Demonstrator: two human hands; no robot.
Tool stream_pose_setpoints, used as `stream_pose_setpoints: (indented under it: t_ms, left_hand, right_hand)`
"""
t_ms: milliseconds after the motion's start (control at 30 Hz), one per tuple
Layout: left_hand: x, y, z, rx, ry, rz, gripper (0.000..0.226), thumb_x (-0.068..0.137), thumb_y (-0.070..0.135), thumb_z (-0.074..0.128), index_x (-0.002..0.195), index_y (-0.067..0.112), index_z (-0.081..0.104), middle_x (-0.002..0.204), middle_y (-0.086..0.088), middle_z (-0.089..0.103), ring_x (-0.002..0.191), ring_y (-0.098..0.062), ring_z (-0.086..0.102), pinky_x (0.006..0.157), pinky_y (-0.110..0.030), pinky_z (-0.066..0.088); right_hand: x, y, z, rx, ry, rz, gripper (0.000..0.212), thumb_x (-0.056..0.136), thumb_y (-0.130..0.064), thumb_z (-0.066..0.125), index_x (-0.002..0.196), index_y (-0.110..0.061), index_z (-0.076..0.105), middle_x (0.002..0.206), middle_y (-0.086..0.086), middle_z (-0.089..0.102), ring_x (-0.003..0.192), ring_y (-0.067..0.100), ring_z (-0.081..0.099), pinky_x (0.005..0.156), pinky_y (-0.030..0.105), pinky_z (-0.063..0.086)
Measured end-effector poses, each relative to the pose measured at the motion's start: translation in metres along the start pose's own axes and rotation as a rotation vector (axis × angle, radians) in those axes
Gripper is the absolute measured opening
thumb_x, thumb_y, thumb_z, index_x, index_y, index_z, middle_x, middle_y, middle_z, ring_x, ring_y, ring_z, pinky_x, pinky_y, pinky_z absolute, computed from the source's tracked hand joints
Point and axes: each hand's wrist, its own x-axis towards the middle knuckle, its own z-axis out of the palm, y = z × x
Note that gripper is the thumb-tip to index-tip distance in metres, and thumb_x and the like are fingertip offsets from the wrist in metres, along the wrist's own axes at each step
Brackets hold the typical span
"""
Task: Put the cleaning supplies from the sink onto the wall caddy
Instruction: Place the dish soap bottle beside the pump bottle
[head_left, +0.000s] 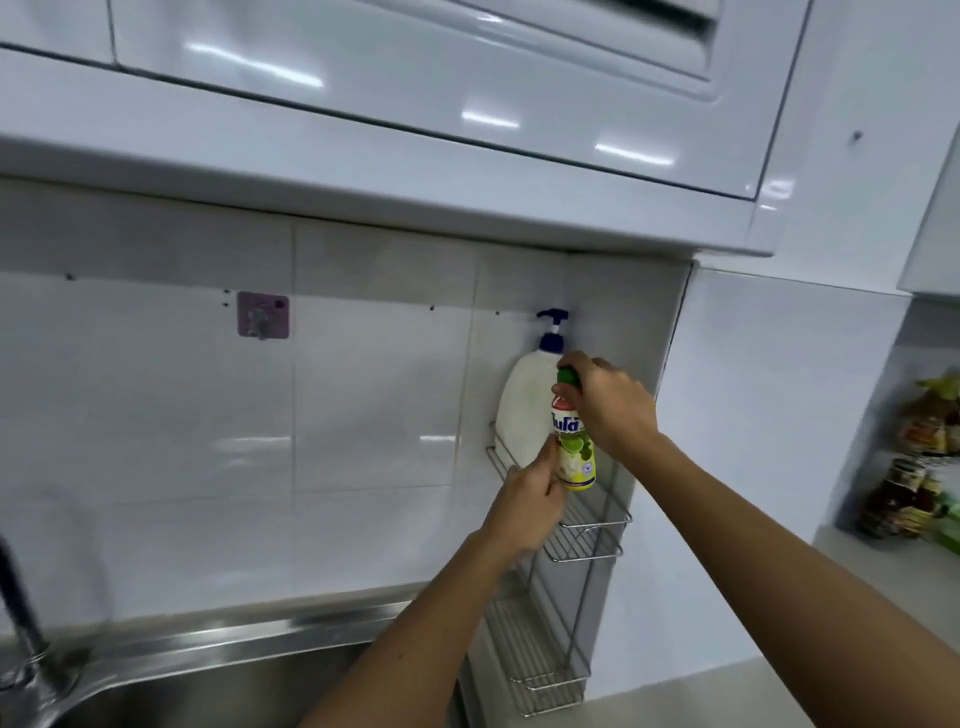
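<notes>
A wire wall caddy (592, 525) with two shelves hangs in the tiled corner right of the sink. On its upper shelf stands a white pump bottle (527, 410) with a blue pump. In front of it I hold a small yellow-green dish soap bottle (574, 452) with a green cap, upright, just over the upper shelf. My right hand (608, 400) grips its cap from above. My left hand (530, 506) pinches the bottle's lower left side. The caddy's lower shelf (540, 670) holds nothing that I can see.
The steel sink (208, 675) lies at the lower left, with a dark tap (21, 618) at its left edge. A purple adhesive hook (262, 315) is stuck on the tiles. White cabinets hang overhead. Sauce bottles (904, 499) stand on a counter at the far right.
</notes>
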Motion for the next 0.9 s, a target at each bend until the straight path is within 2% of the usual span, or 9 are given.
stream_pose_setpoints:
  t_ms: [100,200,300,433,533,633,733,800,900]
  left_hand:
    - [0.011,-0.001,0.007,0.037,-0.038,-0.007,0.063,0.096,0.014,0.034,0.151,0.038,0.015,0.109,-0.030,0.060,0.098,-0.048,0.057,0.079,-0.043,0.050]
    - [0.015,-0.005,0.009,0.103,-0.047,-0.011,0.058,0.097,0.011,0.032,0.151,0.027,0.021,0.120,-0.023,0.060,0.109,-0.043,0.055,0.091,-0.039,0.041]
    - [0.028,-0.017,0.009,0.275,-0.060,-0.004,0.051,0.097,0.016,0.031,0.147,0.020,0.029,0.134,-0.012,0.054,0.124,-0.034,0.049,0.114,-0.050,0.024]
    - [0.044,-0.027,0.008,0.389,-0.113,-0.023,0.050,0.096,0.020,0.030,0.147,0.019,0.029,0.136,-0.012,0.052,0.127,-0.032,0.046,0.114,-0.054,0.021]
    - [0.051,-0.025,0.007,0.396,-0.129,-0.034,0.047,0.097,0.019,0.029,0.144,0.016,0.031,0.137,-0.015,0.051,0.128,-0.034,0.045,0.114,-0.052,0.022]
    - [0.056,-0.025,0.004,0.382,-0.147,-0.034,0.048,0.097,0.018,0.030,0.146,0.015,0.030,0.144,-0.018,0.046,0.132,-0.034,0.042,0.115,-0.048,0.024]
    - [0.059,-0.028,0.000,0.367,-0.155,-0.021,0.047,0.098,0.018,0.034,0.144,0.014,0.032,0.144,-0.023,0.045,0.131,-0.038,0.043,0.110,-0.042,0.036]
    - [0.062,-0.030,0.000,0.346,-0.180,-0.031,0.048,0.098,0.020,0.034,0.146,0.017,0.030,0.142,-0.024,0.046,0.126,-0.040,0.048,0.104,-0.041,0.043]
    - [0.064,-0.030,0.001,0.318,-0.215,-0.065,0.050,0.097,0.027,0.033,0.146,0.020,0.029,0.139,-0.024,0.050,0.121,-0.038,0.053,0.100,-0.044,0.047]
  right_hand:
    - [0.002,0.015,0.014,0.113,-0.033,0.082,0.033,0.094,-0.033,0.051,0.124,-0.018,0.051,0.117,0.014,0.063,0.105,0.038,0.060,0.079,0.038,0.046]
    - [0.006,0.025,0.029,0.203,-0.058,0.137,0.033,0.094,-0.031,0.052,0.124,-0.017,0.051,0.118,0.014,0.065,0.105,0.036,0.061,0.082,0.039,0.049]
    - [0.013,0.029,0.047,0.245,-0.099,0.151,0.031,0.094,-0.030,0.052,0.123,-0.019,0.050,0.116,0.013,0.065,0.102,0.035,0.062,0.082,0.042,0.054]
    - [0.024,0.034,0.066,0.310,-0.105,0.181,0.030,0.097,-0.028,0.047,0.125,-0.017,0.048,0.112,0.016,0.064,0.098,0.033,0.063,0.083,0.045,0.056]
    - [0.027,0.035,0.070,0.363,-0.116,0.188,0.037,0.099,-0.019,0.042,0.135,-0.014,0.043,0.121,0.018,0.060,0.105,0.032,0.061,0.089,0.044,0.054]
    - [0.017,0.035,0.070,0.375,-0.171,0.214,0.055,0.100,-0.017,0.036,0.151,-0.017,0.015,0.137,0.018,0.049,0.116,0.034,0.055,0.097,0.040,0.049]
    - [-0.013,0.034,0.073,0.269,-0.185,0.148,0.072,0.096,-0.015,0.043,0.152,-0.014,-0.003,0.145,0.018,0.038,0.114,0.038,0.055,0.095,0.046,0.049]
    - [-0.035,0.032,0.078,0.202,-0.221,0.146,0.078,0.093,-0.011,0.048,0.152,-0.010,-0.004,0.148,0.018,0.034,0.116,0.038,0.053,0.095,0.043,0.048]
    - [-0.055,0.031,0.086,0.084,-0.392,0.150,0.065,0.093,-0.006,0.044,0.150,-0.003,0.010,0.145,0.020,0.037,0.123,0.036,0.049,0.097,0.040,0.045]
